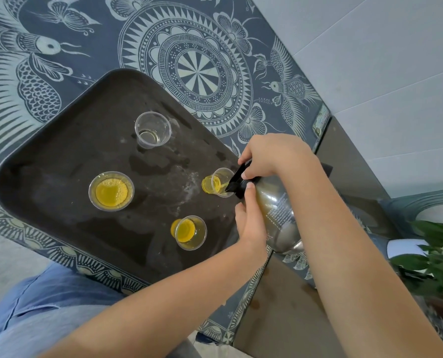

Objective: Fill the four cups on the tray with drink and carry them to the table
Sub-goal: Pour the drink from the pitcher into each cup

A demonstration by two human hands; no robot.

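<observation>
A dark tray [60, 156] lies on the patterned cloth and carries several clear plastic cups. The far cup [152, 129] holds only a trace of clear liquid. The left cup [111, 191] and the near cup [189, 232] hold yellow drink. A glass jug [277, 215] with a black lid is tipped over the right cup [219, 182], and yellow drink runs from its spout into that cup. My right hand [269, 156] grips the jug's black top. My left hand [250, 220] curls round the jug's neck from below.
The blue cloth with white patterns [197, 71] covers the surface under the tray. A white tiled wall [383, 73] rises at the right. A leafy green plant [437, 257] stands at the lower right, beside a dark counter edge [349, 161].
</observation>
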